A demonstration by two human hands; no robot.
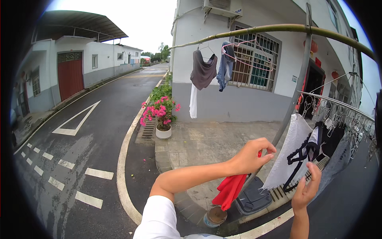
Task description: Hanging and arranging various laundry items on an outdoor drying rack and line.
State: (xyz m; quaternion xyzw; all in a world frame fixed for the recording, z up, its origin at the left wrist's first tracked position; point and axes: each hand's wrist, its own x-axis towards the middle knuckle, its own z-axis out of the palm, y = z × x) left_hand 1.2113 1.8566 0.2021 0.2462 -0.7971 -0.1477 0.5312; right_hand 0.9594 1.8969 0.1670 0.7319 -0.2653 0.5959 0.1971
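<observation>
Red cloth [229, 189] hangs down from my left hand [253, 155], whose thumb and fingers are curled around its upper part, to the left of the metal pole. Lower right, my right hand [307, 182] is raised with fingers apart, just below a black strapped garment [307, 149]. That garment hangs beside a white towel [286, 155] with a frayed edge. Both are on a round metal drying rack [337, 103] with many clips [331, 116]. Black cloth [333, 138] and a grey cloth [337, 164] hang farther right.
A bamboo pole [274, 28] overhead bears a dark top [204, 69], a denim garment [226, 65] and a pink hanger [253, 61]. The metal pole [288, 116] slants beside the rack. Below are a dark lidded bin [253, 197], a bucket [215, 216] and a potted flowering plant [163, 131].
</observation>
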